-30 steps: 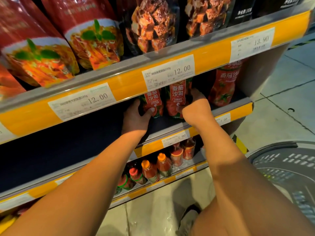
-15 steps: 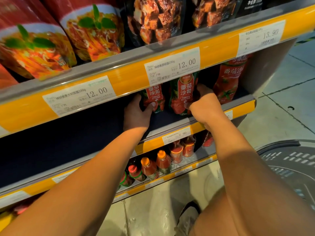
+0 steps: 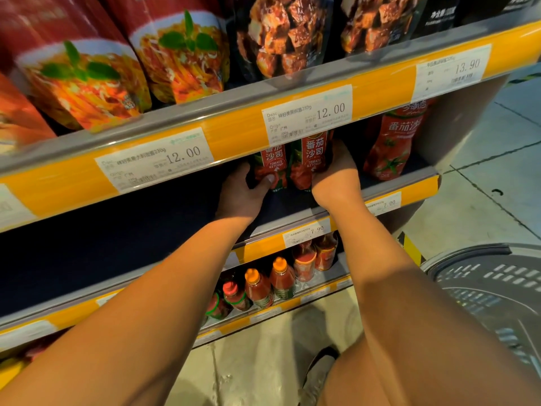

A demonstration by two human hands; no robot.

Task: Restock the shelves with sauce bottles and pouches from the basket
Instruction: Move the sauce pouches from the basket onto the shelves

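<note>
Together, the left hand (image 3: pixel 240 191) and right hand (image 3: pixel 336 177) clasp two upright tomato ketchup pouches (image 3: pixel 292 162) standing side by side on the middle shelf (image 3: pixel 421 178), the left thumb pressed on the left pouch's front and the right fingers curled round the right pouch's far side. Just right of them stands a taller red ketchup pouch (image 3: pixel 392 142), and the upper shelf's yellow price strip (image 3: pixel 234 139) hides the pouch tops. Below sit sauce bottles (image 3: pixel 263 285); the grey basket (image 3: pixel 491 288) lies at lower right.

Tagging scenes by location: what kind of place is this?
Most likely a supermarket aisle. Tiered shelves carry yellow edge strips with printed price tags, stocked with ketchup pouches and sauce bottles, and a grey shopping basket sits on the tiled floor at right.
</note>
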